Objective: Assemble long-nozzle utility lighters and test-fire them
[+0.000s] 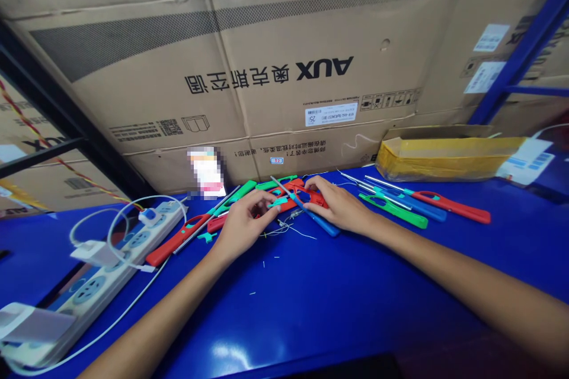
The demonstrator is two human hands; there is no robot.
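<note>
My left hand [249, 217] pinches a small teal piece [278, 202] between thumb and fingers near the middle of the blue table. My right hand [333, 204] curves over a red plastic casing [316, 198], its thumb and fingers around the casing's edge. Between the hands lies a blue lighter-like tool [320, 222] with a thin metal rod, slanting across red parts. Thin wires [291, 227] lie just below. Left of my left hand rest a red lighter [173, 243] and a loose teal piece [207, 237]. Further right lie green [400, 213], blue [429, 207] and red [462, 207] lighters with metal rods.
A white power strip [89, 293] with plugs and cables runs along the left. Behind stand a large cardboard box [267, 29], a blurred upright phone [207, 173] and a yellow-taped open box [444, 160]. Tiny bits lie on the blue table [284, 320].
</note>
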